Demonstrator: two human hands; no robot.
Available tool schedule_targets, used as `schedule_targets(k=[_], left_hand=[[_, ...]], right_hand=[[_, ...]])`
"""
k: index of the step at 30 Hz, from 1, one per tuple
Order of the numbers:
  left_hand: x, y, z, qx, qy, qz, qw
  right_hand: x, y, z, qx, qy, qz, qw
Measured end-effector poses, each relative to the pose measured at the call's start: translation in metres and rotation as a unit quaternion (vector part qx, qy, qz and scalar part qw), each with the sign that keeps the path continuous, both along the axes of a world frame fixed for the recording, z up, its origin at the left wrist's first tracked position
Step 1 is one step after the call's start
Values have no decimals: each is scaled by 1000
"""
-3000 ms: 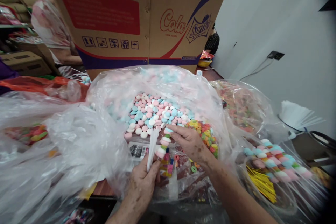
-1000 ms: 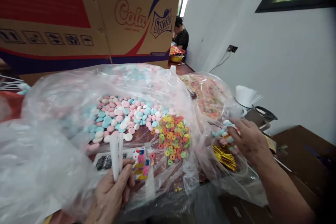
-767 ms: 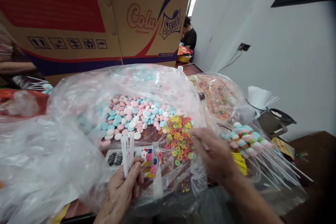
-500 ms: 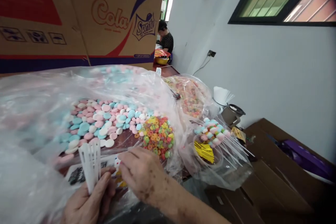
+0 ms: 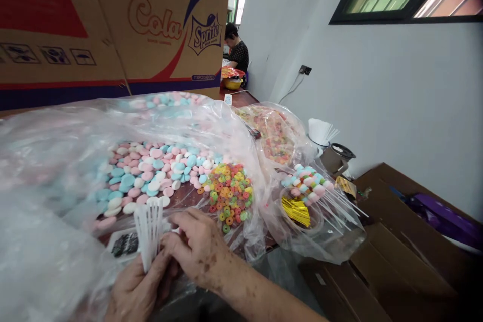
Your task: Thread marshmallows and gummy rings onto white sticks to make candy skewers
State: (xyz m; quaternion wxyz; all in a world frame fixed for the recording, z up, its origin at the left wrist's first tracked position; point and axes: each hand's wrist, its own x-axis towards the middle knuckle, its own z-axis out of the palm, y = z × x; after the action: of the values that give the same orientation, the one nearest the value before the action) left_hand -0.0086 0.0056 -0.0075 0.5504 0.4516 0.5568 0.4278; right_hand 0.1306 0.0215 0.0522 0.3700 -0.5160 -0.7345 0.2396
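My left hand (image 5: 133, 289) grips a fan of several white plastic sticks (image 5: 148, 229) at the bottom of the view. My right hand (image 5: 196, 246) is beside it, fingers bent and pinching at the sticks' lower ends. Just beyond the hands lies an open clear bag (image 5: 68, 161) holding pink, blue and white marshmallow discs (image 5: 151, 171) and a heap of small coloured ring candies (image 5: 228, 193). A printed label (image 5: 124, 244) lies under the plastic next to the sticks.
A clear tub (image 5: 320, 221) to the right holds finished candy skewers (image 5: 307, 186) and gold twist ties (image 5: 296, 210). Another bag of ring candy (image 5: 277, 136) lies behind. A big Cola/Sprite carton (image 5: 113, 25) stands at the back. Another person (image 5: 237, 53) sits far off. Brown cartons (image 5: 377, 261) lie lower right.
My right hand put a filled skewer in the tub at right, came back left, and now pinches the sticks in my left hand. The view has swung right.
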Motion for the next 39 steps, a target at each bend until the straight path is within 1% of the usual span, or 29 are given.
schedule_targets(k=[3,8,10,13,15,17,19,20,22,24,26,28,31,33,36,38,39], left_hand=[[1,-2,0,3,-5,17,1000],[1,-4,11,-2,9,13,1000],[1,-4,12,-6,0,12,1000],[3,-3,6,-9,-37,12,999],[4,-2,2,-9,-69,19,997],[5,-2,-1,-12,-89,37,995],[6,-2,0,-20,-95,58,994],[7,-2,1,-26,-96,67,993],[8,-3,5,-37,-96,78,992],[9,-4,10,-44,-95,84,991],[10,-5,13,-49,-94,84,991],[11,-5,14,-52,-97,81,991],[11,-4,14,-50,-102,79,990],[11,-4,13,-49,-100,80,991],[10,-3,11,-52,-96,75,991],[9,-3,9,-55,-102,67,991],[8,-2,7,-54,-105,64,991]], right_hand=[[-7,7,-3,-20,75,14,997],[-12,13,-10,-64,156,26,985],[-12,14,-13,-72,170,15,983],[-13,13,-16,-65,177,0,982],[-12,13,-16,-55,171,7,984],[-6,13,-13,-41,153,31,987],[8,16,-9,-24,120,43,992],[17,17,-7,-16,99,35,994],[39,21,-4,-1,48,-11,999],[61,25,-2,-1,-10,-48,999],[76,29,-1,-10,-75,-49,996],[83,33,0,-9,-131,-38,991],[79,42,4,8,-204,-31,978],[69,52,9,5,-277,-32,960],[52,70,16,-18,-408,-30,912],[42,80,16,-19,-473,-20,881],[38,83,15,-15,-493,-15,870]])
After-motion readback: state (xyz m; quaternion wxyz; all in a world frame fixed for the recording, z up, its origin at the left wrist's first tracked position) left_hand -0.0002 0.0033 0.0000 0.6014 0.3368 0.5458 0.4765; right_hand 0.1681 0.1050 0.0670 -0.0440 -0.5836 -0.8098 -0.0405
